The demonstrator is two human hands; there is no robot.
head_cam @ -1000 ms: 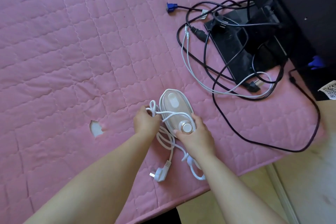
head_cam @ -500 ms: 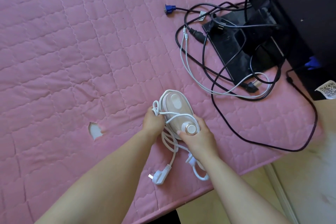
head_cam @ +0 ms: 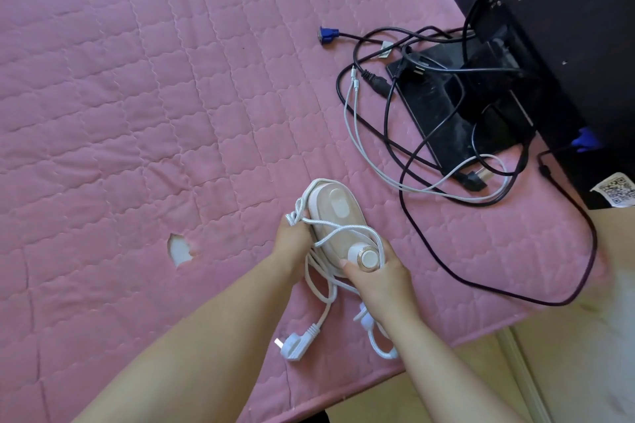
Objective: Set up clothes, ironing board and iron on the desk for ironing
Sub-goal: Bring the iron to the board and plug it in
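A small pink and white iron [head_cam: 335,213] lies on the pink quilted cover [head_cam: 137,113] of the desk, near its front edge. My right hand [head_cam: 374,276] grips the iron's near end by the round dial [head_cam: 367,258]. My left hand [head_cam: 292,237] pinches a loop of the white braided cord [head_cam: 323,292] at the iron's left side. One strand crosses over the iron's top. The rest of the cord hangs toward me and ends in a white plug [head_cam: 293,343] lying on the cover. No clothes or ironing board are in view.
A black monitor [head_cam: 556,27] stands at the right on its stand base [head_cam: 446,113], amid a tangle of black and grey cables [head_cam: 405,154]. A blue VGA plug [head_cam: 328,35] lies loose. The cover has a small tear [head_cam: 178,247]. The desk's front edge runs bottom right.
My left hand has shifted with the cord loop from the iron's near left up along its side. The iron and my right hand have stayed about where they were.
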